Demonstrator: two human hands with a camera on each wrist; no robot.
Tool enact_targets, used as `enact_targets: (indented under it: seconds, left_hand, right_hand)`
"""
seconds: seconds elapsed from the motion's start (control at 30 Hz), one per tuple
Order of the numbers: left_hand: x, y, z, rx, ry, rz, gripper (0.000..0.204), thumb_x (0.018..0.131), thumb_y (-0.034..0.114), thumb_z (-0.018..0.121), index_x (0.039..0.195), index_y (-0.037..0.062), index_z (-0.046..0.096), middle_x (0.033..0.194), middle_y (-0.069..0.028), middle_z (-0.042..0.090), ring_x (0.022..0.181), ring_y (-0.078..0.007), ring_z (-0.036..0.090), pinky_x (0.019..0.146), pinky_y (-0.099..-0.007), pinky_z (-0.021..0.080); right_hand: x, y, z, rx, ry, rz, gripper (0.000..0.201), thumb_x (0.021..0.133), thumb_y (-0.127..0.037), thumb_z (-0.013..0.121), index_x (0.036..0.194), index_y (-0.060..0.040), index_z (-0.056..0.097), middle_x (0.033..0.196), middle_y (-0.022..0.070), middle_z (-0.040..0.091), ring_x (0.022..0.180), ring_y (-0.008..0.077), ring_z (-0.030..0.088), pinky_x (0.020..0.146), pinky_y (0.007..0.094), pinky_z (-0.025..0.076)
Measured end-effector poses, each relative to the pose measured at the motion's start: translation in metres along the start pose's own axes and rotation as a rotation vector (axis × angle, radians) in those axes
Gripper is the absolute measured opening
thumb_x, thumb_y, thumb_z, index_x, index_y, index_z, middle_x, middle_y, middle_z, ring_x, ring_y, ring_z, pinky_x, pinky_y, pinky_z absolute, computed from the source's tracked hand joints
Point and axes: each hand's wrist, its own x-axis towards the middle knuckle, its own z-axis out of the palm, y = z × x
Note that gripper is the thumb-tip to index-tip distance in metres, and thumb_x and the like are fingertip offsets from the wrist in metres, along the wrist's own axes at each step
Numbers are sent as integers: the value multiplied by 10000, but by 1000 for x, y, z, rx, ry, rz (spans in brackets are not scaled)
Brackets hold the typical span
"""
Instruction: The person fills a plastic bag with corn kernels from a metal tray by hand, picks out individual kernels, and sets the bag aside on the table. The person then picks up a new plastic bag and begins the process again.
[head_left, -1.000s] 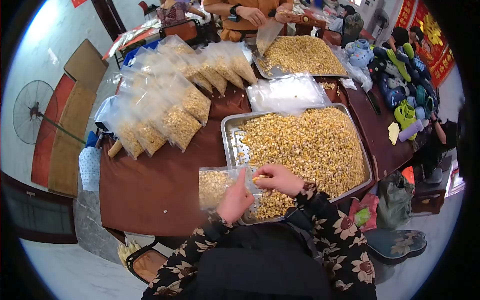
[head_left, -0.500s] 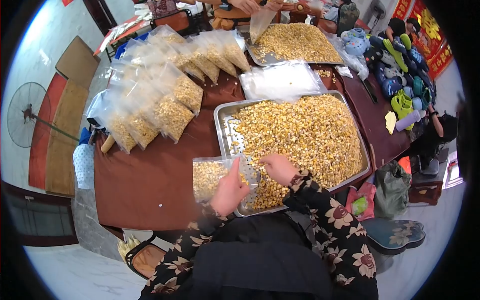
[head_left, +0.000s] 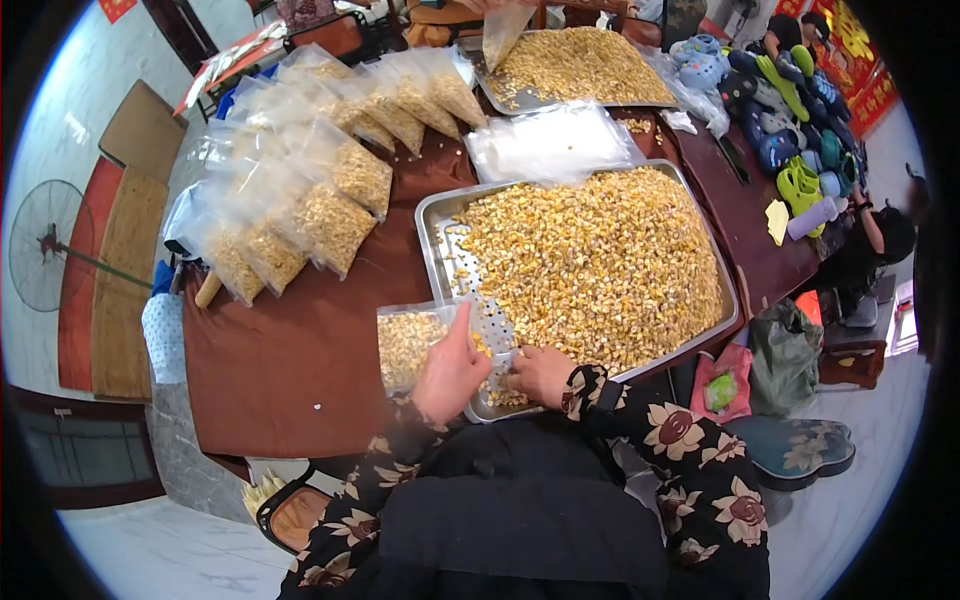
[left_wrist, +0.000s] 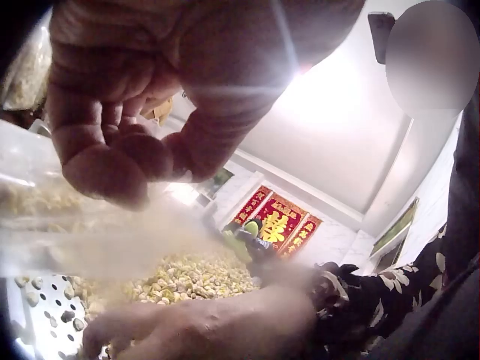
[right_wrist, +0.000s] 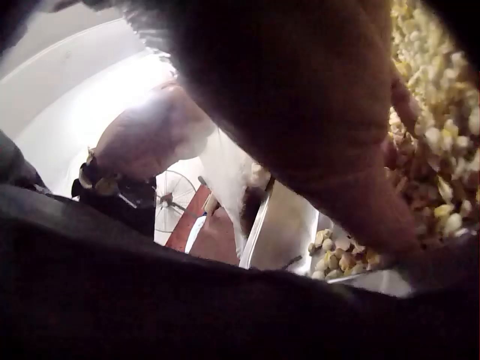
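Note:
In the head view my left hand (head_left: 450, 370) pinches the top edge of a clear plastic bag (head_left: 408, 350) partly filled with corn kernels. The left wrist view shows those fingers curled against the thumb, with the blurred bag (left_wrist: 67, 225) hanging below them. My right hand (head_left: 543, 376) reaches down among loose corn kernels (head_left: 600, 270) at the near side of a metal tray (head_left: 428, 240), right beside the bag. In the right wrist view its fingers and thumb (right_wrist: 390, 217) are apart, their tips down among the kernels.
Several filled bags (head_left: 335, 225) stand at the left on the brown tablecloth (head_left: 270, 370). A stack of flat plastic bags (head_left: 550, 140) lies behind the tray. Farther back is a second tray of kernels (head_left: 590, 65). Colourful clogs (head_left: 798, 185) are piled at the right.
My right hand, which held a few kernels beside the bag, has moved over the tray and then down to its near side. The left hand keeps hold of the bag. The view has shifted slightly.

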Motion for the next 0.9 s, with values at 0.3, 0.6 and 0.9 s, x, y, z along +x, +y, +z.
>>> enact_targets:
  seconds: [0.3, 0.6, 0.9]
  left_hand:
    - [1, -2, 0, -19, 11, 1, 700, 730, 35, 586, 1370, -12, 306, 634, -69, 499, 583, -164, 515, 586, -302, 436]
    - [2, -2, -1, 8, -34, -10, 719, 728, 42, 583, 1374, -10, 270, 701, -176, 593, 634, -296, 605, 601, -388, 473]
    - [3, -11, 4, -4, 25, 36, 725, 722, 31, 589, 1382, 7, 290, 645, -80, 505, 582, -188, 525, 585, -316, 434]
  right_hand:
    - [10, 44, -3, 593, 82, 370, 239, 696, -68, 581, 926, -89, 644, 748, 136, 613, 723, 296, 634, 639, 380, 498]
    - [28, 18, -90, 1379, 176, 369, 259, 829, -102, 562, 1047, 32, 601, 791, 60, 623, 662, 124, 639, 560, 251, 510]
    - [5, 30, -86, 731, 341, 365, 335, 783, -115, 606, 1116, -77, 610, 979, 124, 639, 930, 239, 617, 768, 339, 497]
